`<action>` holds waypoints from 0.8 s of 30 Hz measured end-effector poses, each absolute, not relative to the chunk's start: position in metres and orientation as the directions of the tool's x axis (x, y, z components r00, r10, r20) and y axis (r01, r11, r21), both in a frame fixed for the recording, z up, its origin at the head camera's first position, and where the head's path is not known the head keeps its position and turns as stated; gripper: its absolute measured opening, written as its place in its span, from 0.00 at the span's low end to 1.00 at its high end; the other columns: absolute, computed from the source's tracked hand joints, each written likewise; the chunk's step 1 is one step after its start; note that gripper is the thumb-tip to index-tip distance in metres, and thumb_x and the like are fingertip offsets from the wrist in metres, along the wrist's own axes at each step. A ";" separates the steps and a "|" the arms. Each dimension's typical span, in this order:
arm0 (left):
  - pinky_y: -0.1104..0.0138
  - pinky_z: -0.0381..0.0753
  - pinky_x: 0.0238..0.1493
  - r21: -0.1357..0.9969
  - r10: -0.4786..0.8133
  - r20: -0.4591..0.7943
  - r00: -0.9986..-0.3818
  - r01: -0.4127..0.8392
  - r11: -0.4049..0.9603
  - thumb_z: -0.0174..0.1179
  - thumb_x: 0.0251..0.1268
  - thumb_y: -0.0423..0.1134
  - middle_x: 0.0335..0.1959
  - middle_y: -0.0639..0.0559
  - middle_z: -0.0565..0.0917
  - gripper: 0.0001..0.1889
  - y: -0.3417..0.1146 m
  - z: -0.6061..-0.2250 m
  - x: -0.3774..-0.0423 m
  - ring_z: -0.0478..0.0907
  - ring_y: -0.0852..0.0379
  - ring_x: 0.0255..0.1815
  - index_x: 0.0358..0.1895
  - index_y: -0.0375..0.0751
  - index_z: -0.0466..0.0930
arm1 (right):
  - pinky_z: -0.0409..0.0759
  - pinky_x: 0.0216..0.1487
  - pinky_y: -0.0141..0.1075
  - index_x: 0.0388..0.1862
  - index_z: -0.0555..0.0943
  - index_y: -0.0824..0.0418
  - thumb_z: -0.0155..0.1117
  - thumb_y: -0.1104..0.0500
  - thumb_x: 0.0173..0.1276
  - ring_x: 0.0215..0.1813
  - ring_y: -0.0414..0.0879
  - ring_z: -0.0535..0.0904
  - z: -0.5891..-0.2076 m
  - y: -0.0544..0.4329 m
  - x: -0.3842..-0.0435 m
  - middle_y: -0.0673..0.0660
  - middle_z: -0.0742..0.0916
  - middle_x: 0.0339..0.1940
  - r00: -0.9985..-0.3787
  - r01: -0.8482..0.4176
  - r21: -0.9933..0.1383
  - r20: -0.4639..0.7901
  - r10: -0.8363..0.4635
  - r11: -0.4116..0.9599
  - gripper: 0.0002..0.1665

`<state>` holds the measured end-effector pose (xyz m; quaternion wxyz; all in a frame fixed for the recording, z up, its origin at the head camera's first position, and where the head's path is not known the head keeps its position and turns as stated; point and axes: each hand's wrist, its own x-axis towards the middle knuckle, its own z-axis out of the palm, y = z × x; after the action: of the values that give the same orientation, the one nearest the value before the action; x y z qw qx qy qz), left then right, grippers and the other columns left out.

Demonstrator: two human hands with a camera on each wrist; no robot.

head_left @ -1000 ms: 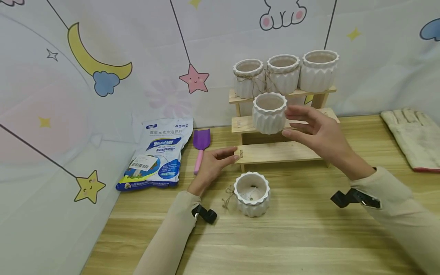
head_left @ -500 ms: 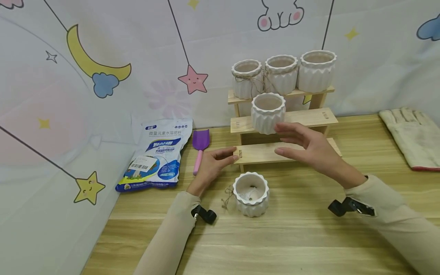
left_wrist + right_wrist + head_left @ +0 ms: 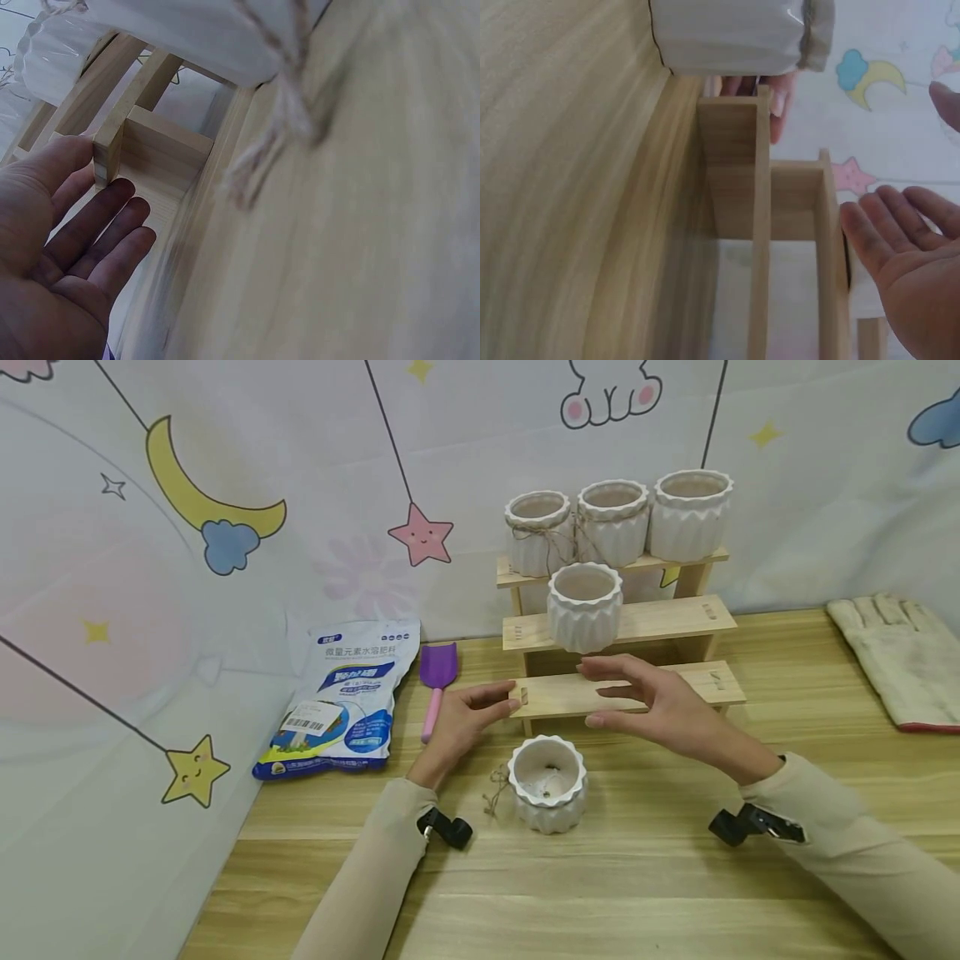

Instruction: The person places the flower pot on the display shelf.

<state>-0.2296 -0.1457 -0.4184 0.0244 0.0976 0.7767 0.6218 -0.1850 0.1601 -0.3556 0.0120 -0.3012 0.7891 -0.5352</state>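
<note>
My left hand point(image 3: 462, 720) pinches the left end of the lowest step of a stepped wooden stand point(image 3: 558, 695); in the left wrist view the thumb and fingers point(image 3: 112, 199) meet the board's end. My right hand point(image 3: 660, 702), fingers parted and holding nothing, hovers in front of the lowest step. A white fluted pot point(image 3: 585, 610) sits on the middle step toward its left. On the top step stand three white pots point(image 3: 613, 527) in a row, at least two tied with twine. Another white pot point(image 3: 549, 785) with twine stands on the table in front of the stand.
A blue-and-white fertilizer bag point(image 3: 341, 702) leans at the left against the printed cloth backdrop. Beside it lies a purple toy shovel point(image 3: 438, 668) with a pink handle. A pale work glove point(image 3: 896, 660) lies at the right on the wooden table point(image 3: 675, 877).
My right hand has let go of the pot on the middle step and drawn down toward the front. The pot stays on that step. My left hand keeps its place.
</note>
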 end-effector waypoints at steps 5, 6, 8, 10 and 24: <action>0.63 0.83 0.60 0.971 0.186 0.087 -0.979 0.125 0.202 0.75 0.68 0.36 0.55 0.45 0.90 0.20 -0.145 -0.419 -0.230 0.85 0.50 0.60 0.61 0.37 0.88 | 0.79 0.69 0.43 0.76 0.74 0.63 0.78 0.63 0.69 0.74 0.56 0.75 -0.361 0.156 -0.183 0.60 0.79 0.75 -0.800 -0.473 -0.847 0.296 -0.522 0.244 0.39; 0.63 0.83 0.60 0.971 0.185 0.088 -0.979 0.125 0.203 0.75 0.68 0.36 0.55 0.45 0.90 0.20 -0.145 -0.419 -0.230 0.85 0.50 0.60 0.61 0.37 0.88 | 0.79 0.69 0.43 0.76 0.74 0.64 0.78 0.63 0.69 0.74 0.56 0.75 -0.362 0.155 -0.183 0.60 0.79 0.75 -0.794 -0.476 -0.846 0.296 -0.530 0.240 0.39; 0.63 0.83 0.60 0.971 0.184 0.085 -0.979 0.123 0.205 0.75 0.68 0.36 0.55 0.45 0.90 0.20 -0.145 -0.419 -0.229 0.85 0.50 0.60 0.61 0.37 0.88 | 0.79 0.68 0.46 0.76 0.73 0.64 0.79 0.63 0.68 0.74 0.57 0.75 -0.364 0.153 -0.182 0.60 0.78 0.75 -0.784 -0.481 -0.845 0.296 -0.546 0.234 0.40; 0.63 0.83 0.60 0.971 0.182 0.081 -0.980 0.119 0.207 0.75 0.67 0.36 0.55 0.45 0.90 0.20 -0.145 -0.418 -0.229 0.85 0.50 0.60 0.61 0.37 0.88 | 0.80 0.67 0.51 0.77 0.73 0.65 0.79 0.63 0.68 0.74 0.58 0.76 -0.367 0.151 -0.180 0.60 0.78 0.75 -0.774 -0.484 -0.846 0.295 -0.560 0.223 0.41; 0.62 0.82 0.61 0.970 0.180 0.078 -0.981 0.116 0.213 0.75 0.67 0.37 0.55 0.47 0.90 0.20 -0.146 -0.417 -0.229 0.85 0.51 0.60 0.61 0.39 0.88 | 0.78 0.70 0.49 0.78 0.72 0.61 0.82 0.57 0.66 0.72 0.58 0.77 -0.380 0.141 -0.169 0.59 0.79 0.75 -0.705 -0.474 -0.855 0.225 -0.673 0.211 0.45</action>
<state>-0.2289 -0.1455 -0.4173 0.0259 0.0951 0.7784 0.6199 -0.1690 0.1409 -0.3797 0.0982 -0.3713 0.7719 -0.5066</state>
